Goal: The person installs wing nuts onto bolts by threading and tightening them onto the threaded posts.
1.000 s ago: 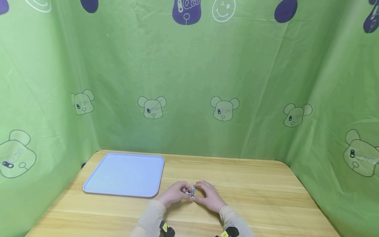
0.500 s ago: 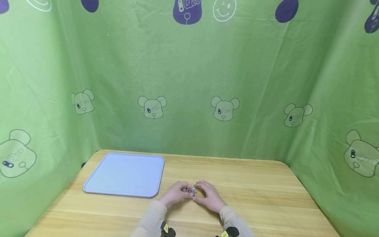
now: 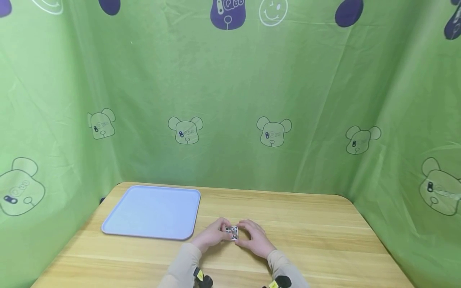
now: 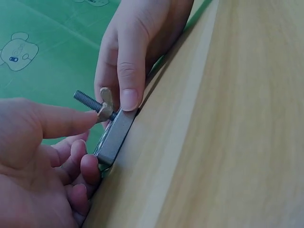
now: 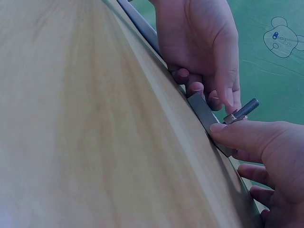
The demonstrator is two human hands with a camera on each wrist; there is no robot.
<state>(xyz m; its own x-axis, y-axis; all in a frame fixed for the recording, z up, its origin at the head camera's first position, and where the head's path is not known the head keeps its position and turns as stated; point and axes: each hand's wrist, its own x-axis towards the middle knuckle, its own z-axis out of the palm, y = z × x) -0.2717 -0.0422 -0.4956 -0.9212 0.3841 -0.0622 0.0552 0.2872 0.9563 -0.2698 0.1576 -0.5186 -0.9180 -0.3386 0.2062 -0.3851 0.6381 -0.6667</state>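
Observation:
A small grey metal block point(image 4: 118, 135) sits low over the table between both hands, with a threaded bolt point(image 4: 86, 101) rising from it and a brass-coloured wing nut point(image 4: 105, 110) on that bolt. My right hand point(image 3: 255, 240) grips the block by one end, its thumb flat along the side in the right wrist view. From the other side, my left hand point(image 3: 210, 235) works at the wing nut, thumb tip against it. The lower left fingers curl close by the block's far end. In the head view the block point(image 3: 235, 232) is partly hidden by fingers.
A light blue tray point(image 3: 151, 212) lies on the wooden table point(image 3: 306, 224) to the left of the hands. Green printed curtains point(image 3: 230, 160) enclose the table at the back and sides. Black straps with yellow labels circle both sleeves.
The left fingers have shifted slightly around the wing nut. More of the block's face shows than half a second ago. The right hand has stayed in place.

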